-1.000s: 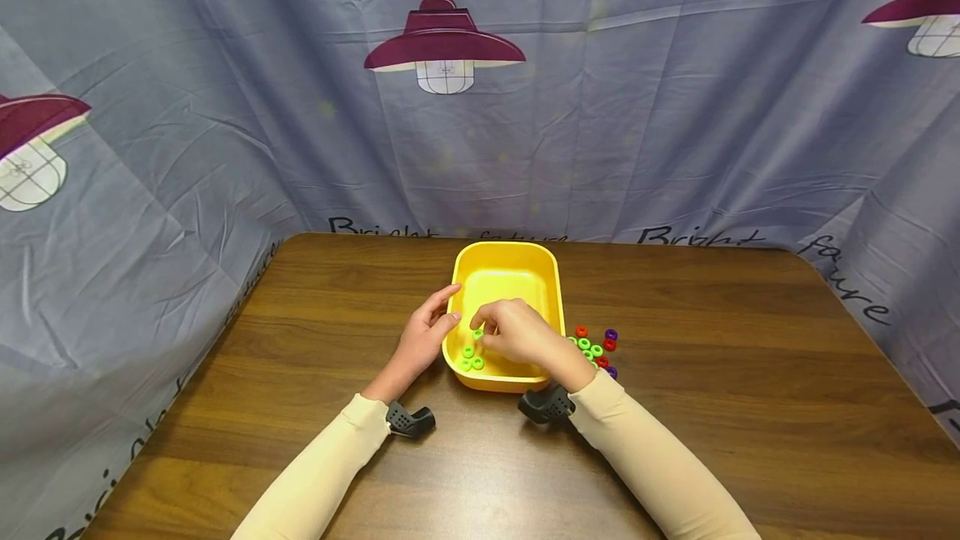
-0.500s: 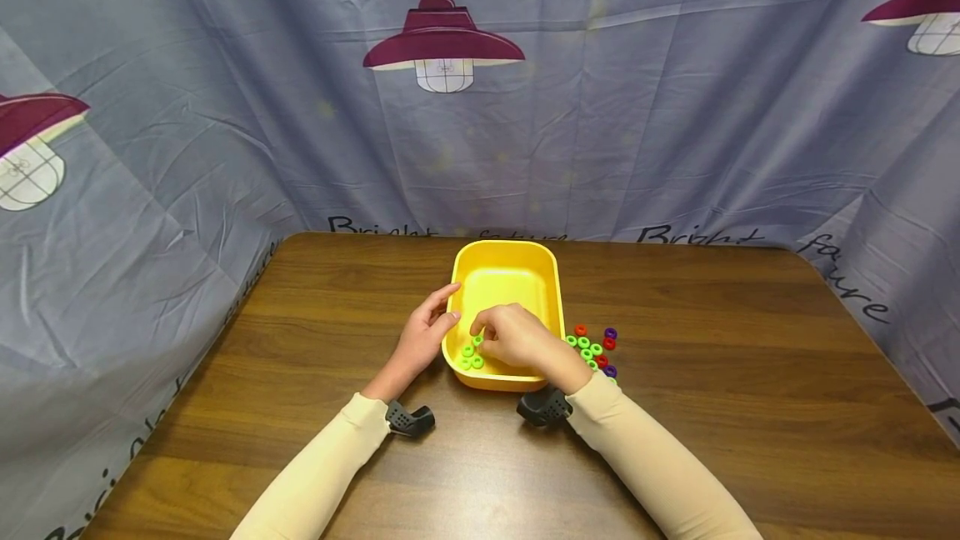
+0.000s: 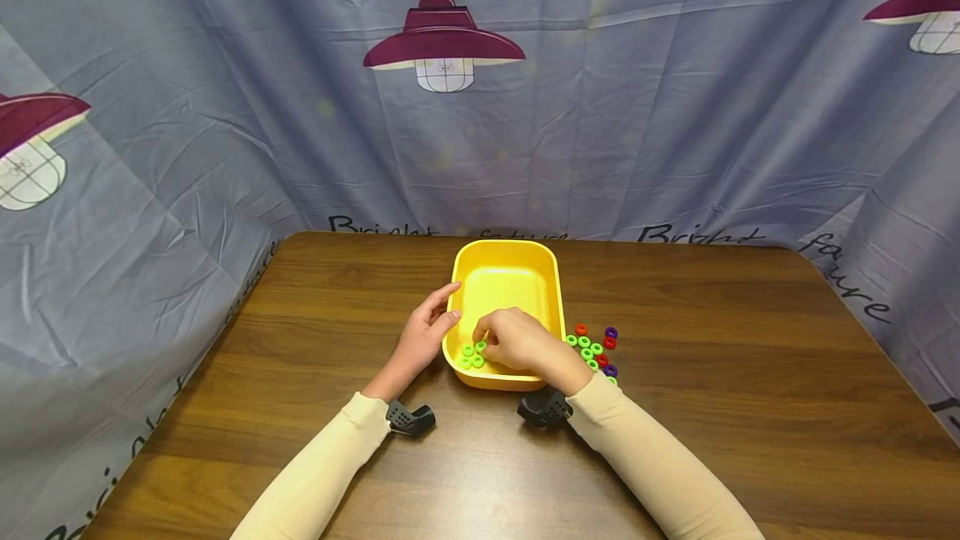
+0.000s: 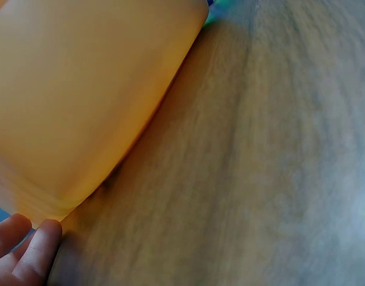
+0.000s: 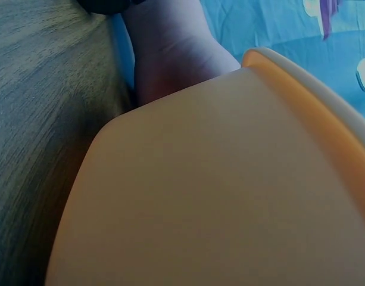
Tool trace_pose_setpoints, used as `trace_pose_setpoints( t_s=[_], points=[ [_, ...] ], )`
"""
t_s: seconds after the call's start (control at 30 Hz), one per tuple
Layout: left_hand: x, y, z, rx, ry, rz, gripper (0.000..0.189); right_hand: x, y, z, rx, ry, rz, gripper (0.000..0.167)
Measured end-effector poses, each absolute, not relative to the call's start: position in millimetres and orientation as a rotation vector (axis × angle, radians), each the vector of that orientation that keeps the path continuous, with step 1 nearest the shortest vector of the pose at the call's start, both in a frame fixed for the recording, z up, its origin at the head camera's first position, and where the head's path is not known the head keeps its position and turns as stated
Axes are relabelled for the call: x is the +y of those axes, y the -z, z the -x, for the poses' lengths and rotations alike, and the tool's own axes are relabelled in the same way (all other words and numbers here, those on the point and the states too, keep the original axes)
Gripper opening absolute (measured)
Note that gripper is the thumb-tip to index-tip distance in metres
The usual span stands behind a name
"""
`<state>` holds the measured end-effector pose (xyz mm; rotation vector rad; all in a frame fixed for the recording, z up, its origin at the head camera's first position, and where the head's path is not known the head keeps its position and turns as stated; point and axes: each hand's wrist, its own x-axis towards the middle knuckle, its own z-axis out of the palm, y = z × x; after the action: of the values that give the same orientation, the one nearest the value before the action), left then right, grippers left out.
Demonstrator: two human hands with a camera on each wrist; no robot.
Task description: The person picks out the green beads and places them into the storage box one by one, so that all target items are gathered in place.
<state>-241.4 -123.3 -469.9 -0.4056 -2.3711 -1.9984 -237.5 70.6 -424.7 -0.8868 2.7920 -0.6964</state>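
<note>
A yellow plastic bin (image 3: 506, 255) stands on the table. My left hand (image 3: 422, 336) rests against its left wall, fingers extended and thumb at the rim; in the left wrist view its fingertips (image 4: 42, 250) are at the bin's lower corner. Reaching over the near right side, my right hand (image 3: 513, 340) pinches a small green ring (image 3: 481, 347) low inside the bin. Several similar green rings (image 3: 467, 362) lie close beside it in the near left corner. The bin's wall (image 5: 212, 179) fills most of the right wrist view and hides the right-hand fingers there.
Right of the bin, several loose rings lie on the wooden table (image 3: 712, 357): green rings (image 3: 584, 342), red rings (image 3: 610, 343) and purple rings (image 3: 611, 332). The right forearm passes close to them. A grey curtain (image 3: 600, 107) printed with lamps hangs behind the table.
My right hand has lowered slightly toward the near side of the bin, bringing the pinched green ring down beside the other green ones. The left hand has stayed in place.
</note>
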Motion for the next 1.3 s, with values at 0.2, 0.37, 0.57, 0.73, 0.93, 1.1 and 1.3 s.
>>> trace_pose_setpoints(
  t_s=[0.2,0.37,0.57,0.73,0.93,1.1,1.3],
  points=[
    [-123.4,471.4,241.8,-2.375,1.993,0.412,0.049,70.2,426.1,237.3,2.774,0.711,0.888,0.018],
    [-123.8,471.4,242.6,-2.391,1.977,0.401,0.049,69.9,424.1,236.8,2.757,0.703,0.918,0.021],
    [-124.3,472.0,243.1,-2.395,1.971,0.406,0.049,70.0,423.7,236.3,2.746,0.700,0.930,0.022],
    [-124.0,471.8,242.8,-2.396,1.971,0.404,0.049,70.3,423.3,235.5,2.745,0.708,0.935,0.022],
    [-123.5,470.6,242.1,-2.383,1.990,0.402,0.049,71.2,425.2,235.7,2.768,0.730,0.943,0.022],
    [-123.2,470.5,242.3,-2.378,1.996,0.406,0.049,71.9,426.4,237.1,2.783,0.761,0.921,0.021],
    [-123.4,471.1,243.0,-2.378,1.999,0.401,0.049,71.2,425.9,237.4,2.785,0.762,0.907,0.019]
  ],
)
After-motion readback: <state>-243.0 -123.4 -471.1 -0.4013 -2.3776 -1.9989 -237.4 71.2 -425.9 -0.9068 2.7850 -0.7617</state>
